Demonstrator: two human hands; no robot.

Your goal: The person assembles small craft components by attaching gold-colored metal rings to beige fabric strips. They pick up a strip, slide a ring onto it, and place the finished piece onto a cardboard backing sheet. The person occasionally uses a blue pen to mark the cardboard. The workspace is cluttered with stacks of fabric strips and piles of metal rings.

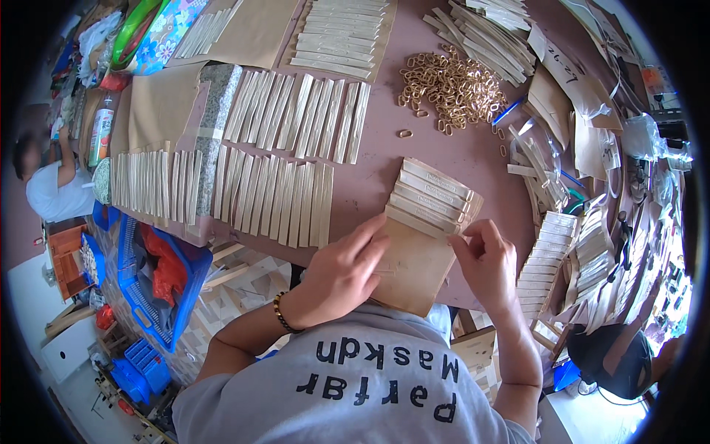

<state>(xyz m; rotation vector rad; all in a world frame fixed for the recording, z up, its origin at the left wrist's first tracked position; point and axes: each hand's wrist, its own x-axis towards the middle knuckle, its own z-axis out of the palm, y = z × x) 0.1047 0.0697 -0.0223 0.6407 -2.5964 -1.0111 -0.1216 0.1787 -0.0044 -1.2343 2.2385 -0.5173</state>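
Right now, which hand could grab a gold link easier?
Probably the right hand: it's at the right edge of the tan card, roughly in line with the gold oval links; the left hand sits farther left, at the opposite edge.

Strips (430,198) on board (416,268), ring pile (455,92) behind on table (364,194).

Small workshop, looks like hand assembly: worktable (381,140) with rows of tan strips (274,200) upper left, heap of gold-coloured metal loops (455,92) upper right of centre, blue plastic basket (191,292) lower left, another person (55,192) far left.
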